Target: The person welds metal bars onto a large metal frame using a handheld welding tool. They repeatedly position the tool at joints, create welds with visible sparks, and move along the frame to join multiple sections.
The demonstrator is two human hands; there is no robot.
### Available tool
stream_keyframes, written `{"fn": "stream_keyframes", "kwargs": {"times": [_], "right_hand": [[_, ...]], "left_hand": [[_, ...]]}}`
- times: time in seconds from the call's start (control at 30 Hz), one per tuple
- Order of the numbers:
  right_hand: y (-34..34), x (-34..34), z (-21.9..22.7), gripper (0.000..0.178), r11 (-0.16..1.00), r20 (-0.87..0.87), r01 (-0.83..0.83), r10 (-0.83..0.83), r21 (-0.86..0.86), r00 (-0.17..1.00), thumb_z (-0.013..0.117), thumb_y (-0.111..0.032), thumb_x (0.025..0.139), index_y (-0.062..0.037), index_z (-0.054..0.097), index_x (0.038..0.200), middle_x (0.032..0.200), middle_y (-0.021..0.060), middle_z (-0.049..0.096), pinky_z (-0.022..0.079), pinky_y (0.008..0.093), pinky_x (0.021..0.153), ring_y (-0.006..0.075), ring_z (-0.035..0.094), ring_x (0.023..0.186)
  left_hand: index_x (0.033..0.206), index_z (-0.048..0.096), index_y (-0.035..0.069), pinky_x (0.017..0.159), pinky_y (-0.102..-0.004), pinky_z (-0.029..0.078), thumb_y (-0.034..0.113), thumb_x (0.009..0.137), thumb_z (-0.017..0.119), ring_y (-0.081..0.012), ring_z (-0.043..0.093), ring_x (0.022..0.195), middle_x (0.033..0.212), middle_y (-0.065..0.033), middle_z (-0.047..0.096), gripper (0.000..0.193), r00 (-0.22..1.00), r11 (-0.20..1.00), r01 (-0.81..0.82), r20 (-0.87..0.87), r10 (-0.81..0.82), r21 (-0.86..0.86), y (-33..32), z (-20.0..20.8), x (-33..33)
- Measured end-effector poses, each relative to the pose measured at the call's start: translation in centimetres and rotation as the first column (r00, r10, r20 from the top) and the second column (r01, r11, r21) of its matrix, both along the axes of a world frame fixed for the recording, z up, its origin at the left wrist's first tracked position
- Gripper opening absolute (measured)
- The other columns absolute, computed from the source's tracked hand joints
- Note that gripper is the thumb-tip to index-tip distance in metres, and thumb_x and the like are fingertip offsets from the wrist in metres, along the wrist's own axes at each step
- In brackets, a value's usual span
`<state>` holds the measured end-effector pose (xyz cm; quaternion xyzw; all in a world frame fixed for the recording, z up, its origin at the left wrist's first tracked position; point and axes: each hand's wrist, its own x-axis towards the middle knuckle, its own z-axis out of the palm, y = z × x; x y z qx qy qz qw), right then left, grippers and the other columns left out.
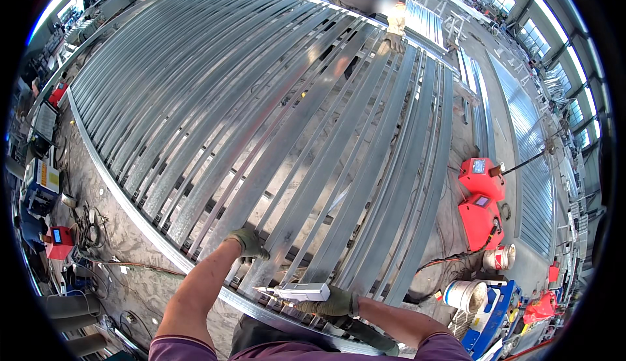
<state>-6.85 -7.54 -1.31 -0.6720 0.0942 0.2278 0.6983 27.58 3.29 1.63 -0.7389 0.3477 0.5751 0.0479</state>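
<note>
A large frame of long galvanised metal slats (261, 173) spreads out in front of me, closed along my side by a curved-looking edge rail (195, 271). My left hand (249, 244), in a grey-green work glove, is closed over a slat near that rail, its fingers bent around the edge. In a similar glove, my right hand (336, 301) grips a pale grey, boxy welding gun (303, 292). The gun's thin nozzle points left at the slat ends, just beside my left hand; whether it touches metal I cannot tell. My right fingers are partly hidden under the gun.
Across the frame a person's gloved hand (393, 42) rests on the slats. Red machines (481, 221) stand on the floor to the right, near white buckets (465, 296) and a blue cart (492, 315). Another red machine (59, 242) and coiled cables (91, 227) lie left.
</note>
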Motion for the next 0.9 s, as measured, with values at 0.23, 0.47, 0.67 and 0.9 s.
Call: {"fn": "stream_keyframes", "kwargs": {"times": [0.23,0.47,0.67,0.9], "right_hand": [[-0.5,1.1,2.6,0.068,0.996,-0.180,0.007,0.009,0.089,0.984,0.080,-0.036,0.107,-0.0105,0.054,0.166,0.145,0.0068,0.072,0.054,0.0332,0.108,0.0140,0.065,0.122],[0.0,-0.1,-0.2,0.066,0.991,-0.072,0.076,-0.068,0.109,0.995,0.082,-0.035,0.106,-0.0089,0.058,0.161,0.137,0.0061,0.074,0.056,0.0341,0.102,0.0135,0.066,0.116],[-0.4,-0.1,-3.7,0.061,0.975,-0.048,0.040,-0.030,0.217,0.998,0.086,-0.033,0.103,-0.0083,0.066,0.155,0.139,0.0061,0.076,0.056,0.0345,0.105,0.0151,0.067,0.120],[3.7,-5.6,-8.3,0.056,0.988,0.113,0.153,-0.150,-0.017,0.982,0.083,-0.034,0.105,-0.0108,0.066,0.154,0.121,0.0028,0.074,0.053,0.0333,0.092,0.0126,0.064,0.104]], "left_hand": [[0.115,0.083,-0.006,0.073,-0.0389,0.068,0.054,0.096,0.085,-0.0253,0.084,0.076,0.094,-0.0147,0.086,0.062,1.000,1.000,0.006,-0.015,-0.006,0.015,0.1,-0.2,0.2],[0.130,0.076,0.005,0.072,-0.0389,0.070,0.053,0.098,0.081,-0.0212,0.083,0.081,0.102,-0.0120,0.085,0.058,0.996,0.995,0.094,-0.001,-0.094,-0.020,-0.1,-1.7,0.3],[0.135,0.075,0.005,0.080,-0.0416,0.067,0.060,0.098,0.079,-0.0234,0.083,0.082,0.104,-0.0129,0.085,0.066,0.992,0.993,0.114,-0.049,-0.113,0.026,0.1,-5.0,1.0],[0.138,0.073,0.004,0.063,-0.0386,0.069,0.043,0.097,0.087,-0.0232,0.081,0.075,0.097,-0.0130,0.082,0.058,0.996,0.999,-0.034,-0.078,0.033,-0.016,-1.0,-0.3,-0.5]]}}
